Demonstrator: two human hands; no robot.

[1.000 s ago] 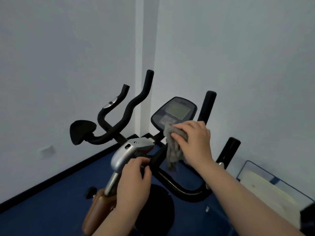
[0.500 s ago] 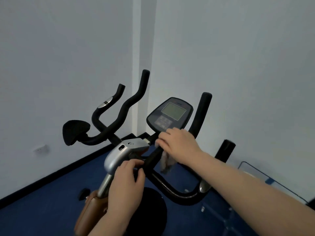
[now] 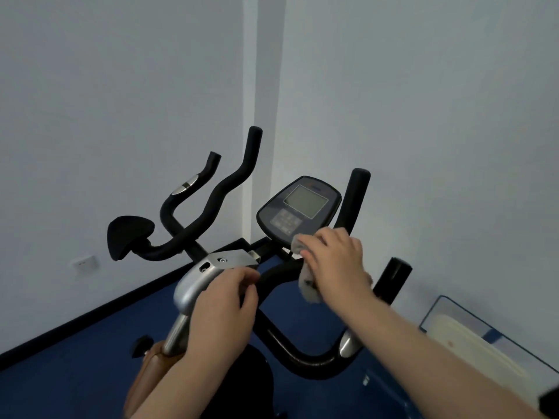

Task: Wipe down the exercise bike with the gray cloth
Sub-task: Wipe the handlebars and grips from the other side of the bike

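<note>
Slid right hand (image 3: pixel 335 261), gripping gray cloth (image 3: pixel 306 287), back up to console (image 3: pixel 298 208) base; left hand (image 3: pixel 222 313) clutched handlebar (image 3: pixel 278 272) alongside.

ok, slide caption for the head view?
Right hand presses gray cloth below the bike console; left hand grips the handlebar.

Right hand (image 3: pixel 338 261) presses the gray cloth (image 3: pixel 305 285) against the handlebar (image 3: pixel 281 270) below the console (image 3: pixel 299 207); left hand (image 3: pixel 223 306) grips the handlebar beside the silver bracket (image 3: pixel 196 282).
</note>
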